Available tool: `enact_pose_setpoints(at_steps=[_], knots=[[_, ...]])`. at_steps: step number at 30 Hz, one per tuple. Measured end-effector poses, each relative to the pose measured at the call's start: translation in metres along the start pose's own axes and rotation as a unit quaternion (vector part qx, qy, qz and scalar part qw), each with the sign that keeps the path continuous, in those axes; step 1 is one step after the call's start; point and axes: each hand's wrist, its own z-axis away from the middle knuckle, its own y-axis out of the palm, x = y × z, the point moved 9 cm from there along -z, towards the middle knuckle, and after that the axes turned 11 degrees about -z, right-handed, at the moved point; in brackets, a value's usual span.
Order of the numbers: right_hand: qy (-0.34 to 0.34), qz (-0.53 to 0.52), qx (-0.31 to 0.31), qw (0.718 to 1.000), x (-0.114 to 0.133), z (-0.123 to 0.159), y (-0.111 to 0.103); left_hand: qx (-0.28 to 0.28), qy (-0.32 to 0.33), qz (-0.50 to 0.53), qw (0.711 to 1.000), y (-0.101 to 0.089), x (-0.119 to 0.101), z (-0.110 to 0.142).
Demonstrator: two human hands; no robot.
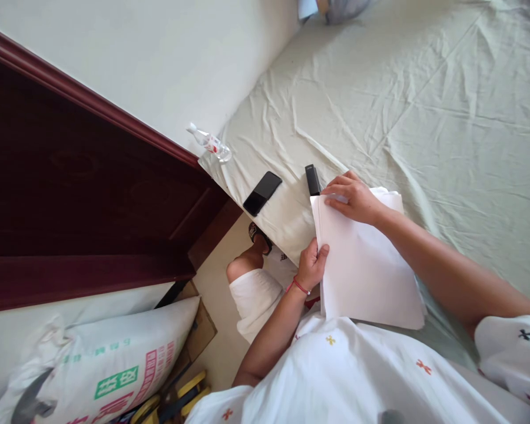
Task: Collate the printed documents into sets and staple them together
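Note:
A stack of white paper sheets (366,271) lies at the bed's near edge, close against my body. My left hand (312,264) grips the stack's left side, thumb on top and fingers underneath. Across the upper left corner rests my right hand (351,197), its fingers bent over the top edge of the sheets. Just beyond those fingertips is a small black stapler-like object (312,179), partly hidden by the paper and hand; its exact kind is unclear. A black smartphone (262,193) lies further left on the sheet.
A clear plastic bottle (209,143) stands at the bed corner by the wall. Pale green bedding (424,106) spreads behind the paper. To the left are a dark red wooden panel (83,159) and a large white printed sack (128,359) on the floor.

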Motion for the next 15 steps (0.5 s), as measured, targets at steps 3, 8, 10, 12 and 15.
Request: enact_pose_setpoints(at_steps=[3,8,10,12,15], knots=[[-0.007,-0.006,-0.009,1.000,0.002,0.002,-0.003,-0.003,-0.004,-0.011,1.000,-0.001,-0.002,0.000],[-0.013,-0.018,-0.031,0.999,0.006,0.004,-0.007,-0.004,-0.012,-0.010,1.000,-0.002,-0.003,-0.001],[-0.014,-0.024,-0.038,0.999,0.008,0.005,-0.009,-0.005,-0.012,-0.005,1.000,-0.002,-0.004,-0.001],[-0.011,-0.027,-0.044,0.999,0.010,0.004,-0.011,-0.004,-0.011,0.001,1.000,-0.002,-0.004,-0.001],[0.001,-0.024,-0.050,0.998,0.010,0.003,-0.011,-0.003,-0.013,-0.002,1.000,-0.002,-0.004,-0.001]])
